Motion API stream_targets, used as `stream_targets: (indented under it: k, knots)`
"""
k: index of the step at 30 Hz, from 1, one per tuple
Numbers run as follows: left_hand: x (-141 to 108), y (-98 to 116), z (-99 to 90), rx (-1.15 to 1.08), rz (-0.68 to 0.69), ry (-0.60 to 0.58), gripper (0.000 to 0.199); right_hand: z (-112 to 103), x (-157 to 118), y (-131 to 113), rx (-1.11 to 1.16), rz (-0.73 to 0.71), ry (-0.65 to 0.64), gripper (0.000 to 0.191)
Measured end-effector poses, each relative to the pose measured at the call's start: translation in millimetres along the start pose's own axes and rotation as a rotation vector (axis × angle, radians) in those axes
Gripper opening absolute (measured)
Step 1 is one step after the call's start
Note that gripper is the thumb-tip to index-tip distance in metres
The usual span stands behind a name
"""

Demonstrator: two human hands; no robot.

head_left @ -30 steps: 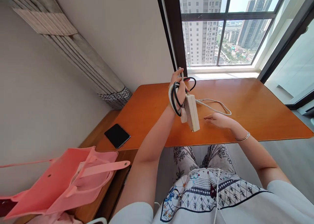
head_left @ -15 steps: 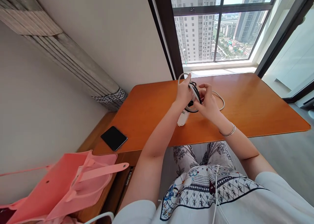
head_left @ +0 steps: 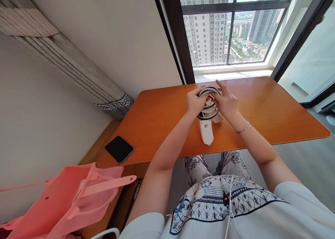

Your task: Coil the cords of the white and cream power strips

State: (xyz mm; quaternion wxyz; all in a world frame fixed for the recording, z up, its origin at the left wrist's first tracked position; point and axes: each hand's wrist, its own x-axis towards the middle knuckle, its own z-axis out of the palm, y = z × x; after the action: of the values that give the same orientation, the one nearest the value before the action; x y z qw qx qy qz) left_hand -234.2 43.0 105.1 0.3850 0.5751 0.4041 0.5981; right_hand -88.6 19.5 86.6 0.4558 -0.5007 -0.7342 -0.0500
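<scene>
A coil of black and white cables point(head_left: 208, 112) is held up over the wooden table, between my two hands. My left hand point(head_left: 195, 102) grips the loops from the left, its fingers closed at the top of the coil. On the other side, my right hand point(head_left: 227, 99) pinches the loops with thumb and fingers, while one finger points upward. Below the coil hangs a white oblong plastic block point(head_left: 206, 131) with a small printed label, possibly a power strip. Behind it, a second white piece point(head_left: 217, 118) shows in part beneath my right hand.
The brown wooden table point(head_left: 162, 120) reaches to the window sill. A black phone point(head_left: 119, 149) lies at its left end. A pink bag point(head_left: 65, 193) stands at lower left, with a white cable end point(head_left: 106, 232) near it. A tied curtain point(head_left: 86, 71) hangs on the left.
My hands have turned the cable coil so its loops face me. The white block now hangs lower and more upright. The loose white cable loop at the right is out of sight.
</scene>
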Motion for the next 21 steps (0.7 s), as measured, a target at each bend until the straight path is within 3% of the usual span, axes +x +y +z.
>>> stream_targets:
  k: [5, 8, 13, 17, 21]
  knots:
    - [-1, 1, 2.0, 0.011, -0.032, 0.05, 0.011, 3, -3, -3, 0.029, 0.014, 0.0, 0.027]
    - [-1, 3, 0.5, 0.06, -0.033, 0.04, 0.013, 2, -6, -4, -0.029, 0.025, -0.081, 0.042]
    - [2, 6, -5.3, 0.019, -0.073, -0.098, 0.028, -2, -10, -5, -0.164, 0.021, -0.264, 0.054]
    - [5, 1, -9.9, -0.096, -0.169, -0.23, 0.044, -4, -6, -8, -0.165, -0.008, -0.287, 0.048]
    - [5, -6, -10.4, -0.107, -0.166, -0.169, 0.046, -4, 4, -6, -0.169, -0.033, -0.26, 0.029]
